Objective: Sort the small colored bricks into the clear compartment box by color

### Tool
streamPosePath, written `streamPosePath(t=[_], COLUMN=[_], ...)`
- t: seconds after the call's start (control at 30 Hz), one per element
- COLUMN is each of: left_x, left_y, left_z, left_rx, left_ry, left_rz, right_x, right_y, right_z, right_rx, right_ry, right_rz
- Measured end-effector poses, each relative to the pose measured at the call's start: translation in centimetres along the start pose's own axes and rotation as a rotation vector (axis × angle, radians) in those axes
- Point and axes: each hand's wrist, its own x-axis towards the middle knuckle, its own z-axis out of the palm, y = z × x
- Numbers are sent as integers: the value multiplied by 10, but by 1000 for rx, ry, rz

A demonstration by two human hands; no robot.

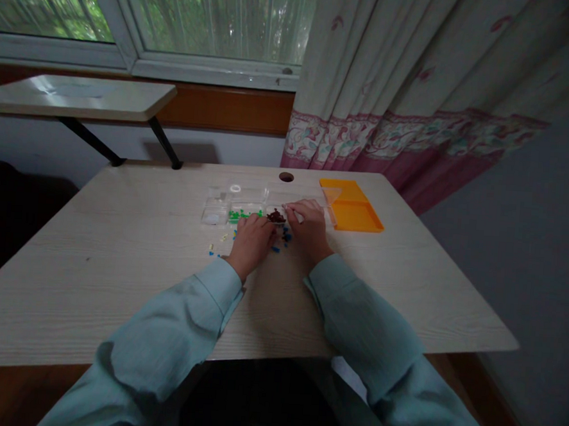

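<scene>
A clear plastic compartment box [216, 207] lies on the table with small green pieces [239, 215] in one section and dark brown pieces [276, 216] in another. At the box's near edge, my left hand [254, 242] is palm down with its fingers curled, and its fingertips are partly hidden. My right hand [309, 222] is beside the brown pieces, thumb and fingers pinched together; anything between them is too small to name. Loose blue pieces [286, 234] lie between the hands. Pale yellow pieces [224, 237] are scattered left of my left hand.
An open orange tray [356, 216] lies on the right part of the pale wooden table [156, 263]. A round cable hole [287, 176] is near the back edge. A raised white shelf [103, 99] stands at the back left. The curtain [367, 128] hangs behind the table.
</scene>
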Motion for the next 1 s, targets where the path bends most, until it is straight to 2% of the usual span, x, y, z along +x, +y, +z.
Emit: streamPosePath(t=[0.1, 0.17, 0.33, 0.4, 0.5, 0.57, 0.8, 0.9, 1.0], left_x=[0, 0, 2, 3, 5, 5, 3, 3, 3], left_y=[-4, -9, -21, -24, -25, -24, -16, -17, -19], left_z=[0, 0, -1, 0, 2, 3, 3, 4, 5], left_rx=[-48, -152, -584, -794, -1068, -1149, -1246, -1240, -1208], left_ry=[34, 96, 362, 400, 376, 367, 309, 260, 258], left_rz=[-19, -43, -156, -258, -363, -384, -386, -372, -369], right_x=[0, 0, 0, -1, -2, -4, -7, -7, -7], right_y=[0, 0, -6, -12, -23, -30, -36, -34, -33], right_z=[0, 0, -5, -8, -11, -12, -9, -8, -8], right_rx=[5, 16, 70, 87, 95, 93, 98, 87, 77], right_ry=[4, 7, -32, -79, -133, -134, -55, -37, -50], right_rz=[0, -4, -54, -97, -170, -205, -207, -205, -203])
